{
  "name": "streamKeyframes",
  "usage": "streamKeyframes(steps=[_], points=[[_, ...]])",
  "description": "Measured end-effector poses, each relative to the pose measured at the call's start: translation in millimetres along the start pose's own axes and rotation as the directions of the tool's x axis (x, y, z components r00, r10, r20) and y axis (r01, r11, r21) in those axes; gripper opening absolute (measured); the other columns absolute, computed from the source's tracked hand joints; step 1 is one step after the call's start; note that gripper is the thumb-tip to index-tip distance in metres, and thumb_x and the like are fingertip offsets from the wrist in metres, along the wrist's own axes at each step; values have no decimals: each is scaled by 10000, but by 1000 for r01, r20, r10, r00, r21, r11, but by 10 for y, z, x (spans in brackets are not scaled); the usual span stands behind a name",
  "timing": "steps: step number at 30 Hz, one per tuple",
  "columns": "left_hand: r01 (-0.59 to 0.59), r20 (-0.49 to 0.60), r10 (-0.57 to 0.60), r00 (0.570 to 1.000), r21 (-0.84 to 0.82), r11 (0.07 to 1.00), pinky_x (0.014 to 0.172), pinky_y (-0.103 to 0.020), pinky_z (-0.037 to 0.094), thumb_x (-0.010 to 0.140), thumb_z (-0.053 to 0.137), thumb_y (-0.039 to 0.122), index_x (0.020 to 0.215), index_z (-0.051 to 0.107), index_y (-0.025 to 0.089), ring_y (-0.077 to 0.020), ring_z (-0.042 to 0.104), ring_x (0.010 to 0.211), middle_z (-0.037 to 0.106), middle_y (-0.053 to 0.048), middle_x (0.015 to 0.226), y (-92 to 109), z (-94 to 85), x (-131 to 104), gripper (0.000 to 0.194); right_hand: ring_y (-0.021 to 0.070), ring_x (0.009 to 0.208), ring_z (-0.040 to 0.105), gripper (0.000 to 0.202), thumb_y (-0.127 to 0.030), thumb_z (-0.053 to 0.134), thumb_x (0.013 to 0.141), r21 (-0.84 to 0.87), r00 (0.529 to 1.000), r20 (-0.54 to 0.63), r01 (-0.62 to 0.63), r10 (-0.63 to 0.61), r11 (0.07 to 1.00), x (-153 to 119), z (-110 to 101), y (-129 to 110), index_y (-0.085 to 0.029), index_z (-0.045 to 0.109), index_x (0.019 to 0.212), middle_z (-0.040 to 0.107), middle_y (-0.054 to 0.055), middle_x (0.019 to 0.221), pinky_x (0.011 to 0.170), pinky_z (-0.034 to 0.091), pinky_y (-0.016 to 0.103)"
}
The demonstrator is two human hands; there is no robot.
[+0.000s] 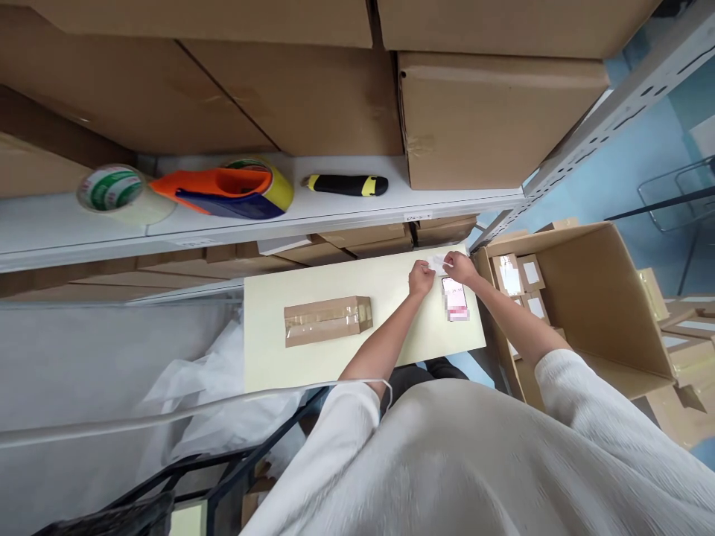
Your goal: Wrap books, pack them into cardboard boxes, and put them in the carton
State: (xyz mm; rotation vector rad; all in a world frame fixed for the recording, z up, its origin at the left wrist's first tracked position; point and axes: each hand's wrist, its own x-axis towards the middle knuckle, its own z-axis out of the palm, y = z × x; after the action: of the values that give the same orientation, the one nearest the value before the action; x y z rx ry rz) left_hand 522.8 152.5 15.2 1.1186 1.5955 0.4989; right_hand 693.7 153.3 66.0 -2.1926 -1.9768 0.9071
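Both hands are at the far right part of a pale yellow table (268, 357). My left hand (421, 278) is closed on the left end of a small white slip (436, 263). The slip's right end is pinched in my right hand (459, 266). Just below the right hand lies a phone (456, 295) with a lit screen, partly blurred. Left of my left hand, a long brown carton (327, 320) closed with clear tape lies flat on the table.
Above the table, a grey shelf (335, 205) bears tape rolls (115, 192), an orange and blue tape dispenser (217, 190), a black and yellow cutter (347, 185) and large cartons (497, 119). An open carton (608, 298) with small boxes stands right; white plastic film (206, 394) hangs left.
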Motion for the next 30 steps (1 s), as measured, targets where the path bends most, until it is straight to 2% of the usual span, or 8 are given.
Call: streamKeyframes(steps=[7,13,22,30], points=[[-37,7,37,999,-46,998,843,-308,517,810,848,190,1058,633,247,-187,712,849,731,31,826,59,53,-15,333,228,988,669,132,-205,616,975,70,1000,-3,-30,30,997,-54,-52,20,-194,707,1070,760,90,1142,823,472,305],[-39,6,39,999,20,999,784,-284,475,838,748,86,1014,606,259,-166,663,785,670,62,759,66,92,7,285,251,1021,696,150,-234,625,997,56,998,-10,-67,68,996,-57,-106,62,-206,727,1104,781,94,1147,856,485,319],[-45,-31,49,998,110,993,780,-301,432,887,720,64,1049,553,276,-192,634,799,629,46,796,-64,-174,-24,314,333,1193,677,233,-232,538,1056,-95,988,-96,-128,119,987,-106,-198,285,-185,709,1207,770,168,1265,1037,438,433],[12,-74,-1,997,157,987,786,-336,452,921,724,123,1107,549,277,-223,654,864,628,8,880,-158,-373,-27,298,344,1174,648,283,-221,458,1059,-179,971,-152,-209,183,961,-209,-234,398,-174,683,1225,756,198,1236,992,380,437]])
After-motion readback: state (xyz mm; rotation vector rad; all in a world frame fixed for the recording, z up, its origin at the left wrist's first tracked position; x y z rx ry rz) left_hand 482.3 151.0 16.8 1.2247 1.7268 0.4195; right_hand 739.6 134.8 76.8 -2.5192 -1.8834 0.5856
